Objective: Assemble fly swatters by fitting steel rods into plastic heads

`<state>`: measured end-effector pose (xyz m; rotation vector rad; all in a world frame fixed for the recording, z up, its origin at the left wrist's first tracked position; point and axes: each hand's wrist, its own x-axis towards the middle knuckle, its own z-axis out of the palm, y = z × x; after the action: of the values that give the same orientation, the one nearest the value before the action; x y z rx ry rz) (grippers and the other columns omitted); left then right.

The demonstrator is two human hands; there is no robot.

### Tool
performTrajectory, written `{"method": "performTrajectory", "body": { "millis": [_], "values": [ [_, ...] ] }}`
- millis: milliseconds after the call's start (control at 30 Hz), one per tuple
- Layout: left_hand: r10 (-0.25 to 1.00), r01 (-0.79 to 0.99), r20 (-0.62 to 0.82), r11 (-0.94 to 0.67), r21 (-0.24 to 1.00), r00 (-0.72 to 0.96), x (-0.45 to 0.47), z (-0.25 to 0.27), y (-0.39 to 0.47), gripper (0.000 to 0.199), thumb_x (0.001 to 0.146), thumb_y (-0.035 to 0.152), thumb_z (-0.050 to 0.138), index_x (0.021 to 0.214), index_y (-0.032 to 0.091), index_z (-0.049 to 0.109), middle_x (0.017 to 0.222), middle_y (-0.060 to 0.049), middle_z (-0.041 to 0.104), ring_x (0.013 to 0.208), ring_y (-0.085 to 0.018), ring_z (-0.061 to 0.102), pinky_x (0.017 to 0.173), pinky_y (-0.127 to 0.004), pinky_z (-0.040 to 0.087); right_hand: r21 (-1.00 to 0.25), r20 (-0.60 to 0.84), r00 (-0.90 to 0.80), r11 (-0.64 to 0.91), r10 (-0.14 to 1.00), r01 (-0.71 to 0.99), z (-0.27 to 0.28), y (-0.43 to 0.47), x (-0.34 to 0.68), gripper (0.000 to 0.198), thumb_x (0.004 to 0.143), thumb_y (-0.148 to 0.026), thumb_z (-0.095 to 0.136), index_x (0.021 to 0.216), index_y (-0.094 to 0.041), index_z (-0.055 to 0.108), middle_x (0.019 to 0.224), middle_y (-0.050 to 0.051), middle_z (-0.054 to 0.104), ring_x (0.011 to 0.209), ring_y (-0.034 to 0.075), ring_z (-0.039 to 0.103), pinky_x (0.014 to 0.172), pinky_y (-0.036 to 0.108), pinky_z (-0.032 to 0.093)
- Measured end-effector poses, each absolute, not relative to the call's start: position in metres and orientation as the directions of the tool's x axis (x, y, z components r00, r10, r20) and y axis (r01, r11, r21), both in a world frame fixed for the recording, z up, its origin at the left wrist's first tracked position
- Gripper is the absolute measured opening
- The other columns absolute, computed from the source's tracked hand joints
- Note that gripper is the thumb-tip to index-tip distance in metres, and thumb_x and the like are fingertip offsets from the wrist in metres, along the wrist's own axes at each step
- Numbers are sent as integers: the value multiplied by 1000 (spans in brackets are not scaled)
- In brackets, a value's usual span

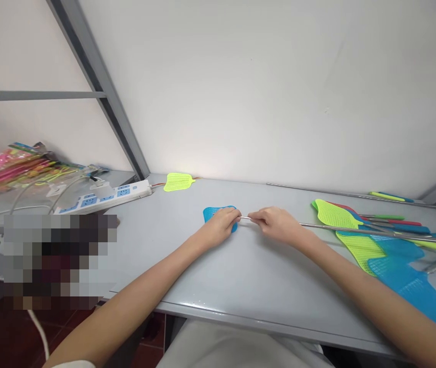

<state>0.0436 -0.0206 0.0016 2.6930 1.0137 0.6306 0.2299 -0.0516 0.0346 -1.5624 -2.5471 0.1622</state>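
Observation:
A blue mesh fly swatter head (209, 212) lies partly under my left hand (221, 226), whose fingers are closed over its neck. From there a thin metal rod (245, 218) runs to my right hand (278, 223), which pinches it between thumb and fingers. Past my right hand, the thicker silver part of the rod (313, 226) stretches to the right, over a pile of other swatters. Only a short bit of rod shows between the two hands. My left hand hides much of the blue head.
On the right lie yellow-green swatter heads (336, 213) and blue swatter heads (409, 283). Another metal rod (328, 193) lies along the wall. A yellow-green swatter (178, 182) sits at the back, beside a white power strip (141, 190). Bagged pink items (3, 166) and a pixelated patch are at left.

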Motion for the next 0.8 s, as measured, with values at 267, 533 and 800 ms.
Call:
{"method": "performTrajectory", "body": {
  "millis": [267,533,800],
  "values": [
    [653,593,360,-757,275,666,35,13,-14,23,84,21,29,79,17,51,73,-2,53,69,-13,46,69,-26,35,-317,131,-504,517,854,795,36,-60,260,36,84,-36,27,71,-19,56,56,1,50,53,11,41,53,22,28],
    [680,630,401,-728,271,613,22,16,-3,25,84,23,28,80,17,52,77,-3,55,72,-14,47,69,-28,35,-376,108,-314,331,943,866,32,-69,302,42,81,-48,28,71,-20,58,59,1,53,52,11,42,49,22,30],
    [738,683,417,-663,307,530,7,25,4,30,80,41,36,78,17,54,72,-2,55,70,-14,47,67,-27,35,-332,182,-42,102,982,938,31,-60,347,49,77,-56,29,58,-18,55,48,0,43,47,11,38,48,23,28]
  ]
}}
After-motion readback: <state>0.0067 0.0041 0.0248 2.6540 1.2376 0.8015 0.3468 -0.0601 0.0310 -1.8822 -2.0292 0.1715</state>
